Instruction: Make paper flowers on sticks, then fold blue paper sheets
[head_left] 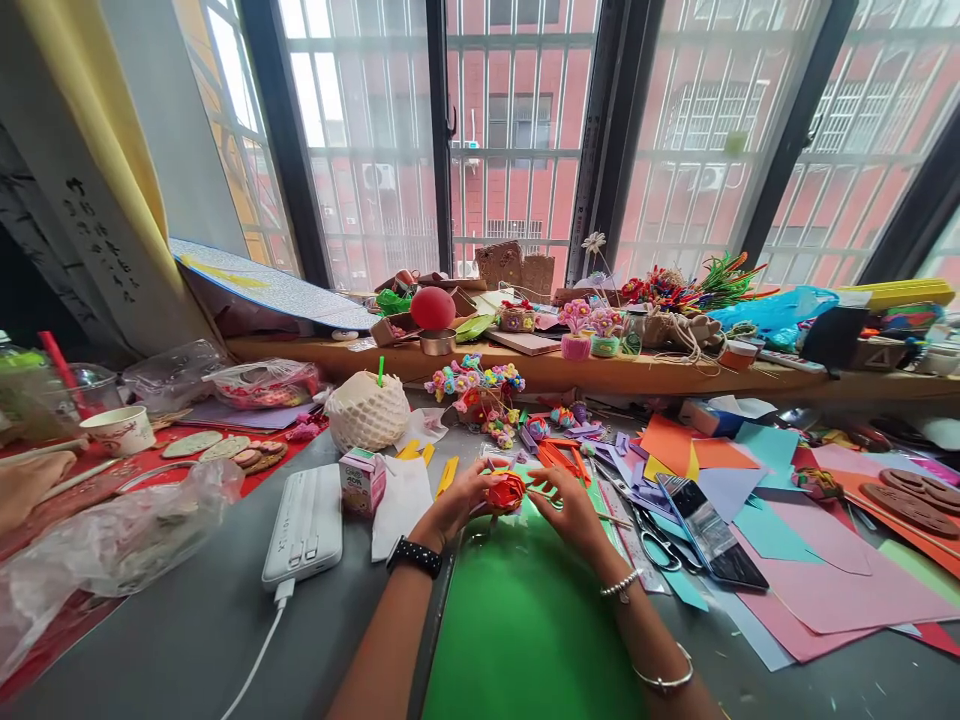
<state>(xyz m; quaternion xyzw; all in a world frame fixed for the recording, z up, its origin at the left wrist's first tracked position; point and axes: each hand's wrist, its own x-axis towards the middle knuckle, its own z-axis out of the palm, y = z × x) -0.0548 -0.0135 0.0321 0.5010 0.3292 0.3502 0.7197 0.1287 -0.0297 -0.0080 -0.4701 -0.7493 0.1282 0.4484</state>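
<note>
My left hand (469, 497) is closed around a small red and orange ball of woven paper strips (507, 491), holding it above the green mat. At the ball's right side is my right hand (564, 505), its fingers bent together close to the strips. Whatever lies between those fingertips is too small to make out. A thin stick (616, 520) shows just below the right hand. Beyond the hands lie orange-red paper strips (562, 458), and yellow strips (448, 476) are to the left. Scissors (654, 540) rest to the right.
A green mat (532, 620) lies under my forearms. Left of it are a white power bank (304, 525) with a cable, a small drink carton (363, 482) and a coconut with a straw (367, 412). On the right, a phone (712, 535) lies on coloured paper sheets (847, 590). A crowded windowsill (300, 352) runs behind.
</note>
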